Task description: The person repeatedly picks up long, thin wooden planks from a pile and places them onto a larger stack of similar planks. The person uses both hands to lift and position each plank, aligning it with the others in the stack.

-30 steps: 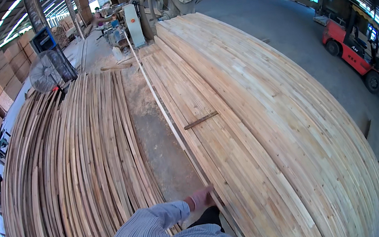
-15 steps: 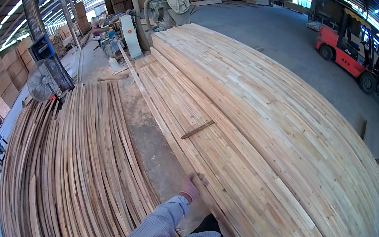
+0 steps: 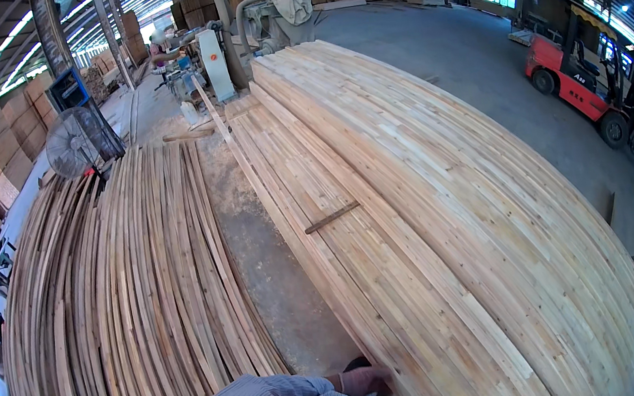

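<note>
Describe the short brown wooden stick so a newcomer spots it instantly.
Find the broad stack of pale wooden boards, right of centre. On its left-hand section, roughly midway along, lies the short brown wooden stick. Unlike the boards beneath, it is darker and lies crosswise.

Supporting surface: grey concrete floor [image 3: 391, 35]. Clock positions refer to view centre. Long, pale wooden strips [image 3: 435, 221], stacked side by side, span 12 to 5 o'clock; their base is hidden. Long, narrow, brown wooden strips [image 3: 133, 283] span 7 to 9 o'clock. Loose tan sawdust [image 3: 229, 182] lies toward 10 o'clock. A red metal forklift [image 3: 581, 90] stands between 2 and 3 o'clock.
</note>
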Motion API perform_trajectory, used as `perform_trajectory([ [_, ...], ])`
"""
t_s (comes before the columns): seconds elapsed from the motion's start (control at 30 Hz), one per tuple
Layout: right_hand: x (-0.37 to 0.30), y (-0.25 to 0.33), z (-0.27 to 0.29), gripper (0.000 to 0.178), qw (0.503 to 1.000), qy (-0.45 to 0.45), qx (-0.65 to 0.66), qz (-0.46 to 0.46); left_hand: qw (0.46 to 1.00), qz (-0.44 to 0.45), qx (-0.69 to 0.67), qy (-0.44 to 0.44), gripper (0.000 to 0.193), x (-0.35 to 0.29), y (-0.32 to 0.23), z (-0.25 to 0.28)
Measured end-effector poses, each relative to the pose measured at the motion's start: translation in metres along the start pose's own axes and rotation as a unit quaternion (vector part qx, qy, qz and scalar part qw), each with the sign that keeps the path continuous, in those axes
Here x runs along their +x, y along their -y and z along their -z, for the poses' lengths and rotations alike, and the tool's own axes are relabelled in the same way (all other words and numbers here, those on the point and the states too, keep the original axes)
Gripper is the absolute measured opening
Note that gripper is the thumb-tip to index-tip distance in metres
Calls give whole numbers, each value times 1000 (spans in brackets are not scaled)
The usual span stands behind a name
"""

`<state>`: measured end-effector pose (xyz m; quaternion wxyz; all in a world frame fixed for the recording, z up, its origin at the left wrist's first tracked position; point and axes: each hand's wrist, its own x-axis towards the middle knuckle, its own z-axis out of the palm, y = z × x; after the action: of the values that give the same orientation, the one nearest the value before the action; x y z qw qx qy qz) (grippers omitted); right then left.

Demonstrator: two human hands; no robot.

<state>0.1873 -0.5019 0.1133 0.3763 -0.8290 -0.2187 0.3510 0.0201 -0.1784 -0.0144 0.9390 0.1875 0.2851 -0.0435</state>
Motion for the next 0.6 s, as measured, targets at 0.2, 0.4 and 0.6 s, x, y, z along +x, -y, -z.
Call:
perform_trajectory([
  [0.2, -26, 72, 13, 47, 986, 32, 146, -75, 981, -140, -129, -43, 37, -20, -48, -18],
  [0.4, -94, -146, 150, 47, 960, -39, -261, -93, 922, -297, -98, -228, 38, -35, -156, 12],
  [0.6, -141, -41, 188, 52, 926, -37, -176, -331, 884, -383, -90, -253, 40, -64, -287, 96],
])
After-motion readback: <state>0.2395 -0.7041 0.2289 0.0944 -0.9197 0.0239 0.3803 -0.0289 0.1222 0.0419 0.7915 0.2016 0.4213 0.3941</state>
